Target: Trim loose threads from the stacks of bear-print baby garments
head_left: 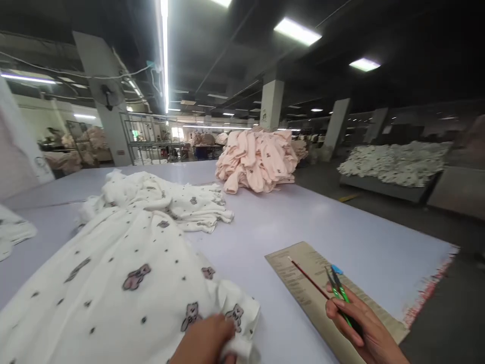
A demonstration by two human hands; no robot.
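A soft white fabric garment printed with grey-brown bears and dark dots spreads over the near left part of the pale lavender surface. At its near right end, the left hand is slightly blurred, its fingers curled closed on a fold of the cloth; their exact hold is partly hidden. The right hand has its fingers closed around small green-handled metal thread snips and a slim dark-red stick with a pale tip, both pointing away from the person. The snips' blades stand slightly apart, with a small bright-blue piece beside their tips. Beneath this hand lies a brown printed paper sheet, set at an angle. Beyond the garment lies a rumpled heap of similar white printed cloth, and farther back rises a tall pile of pale-pink printed garments.
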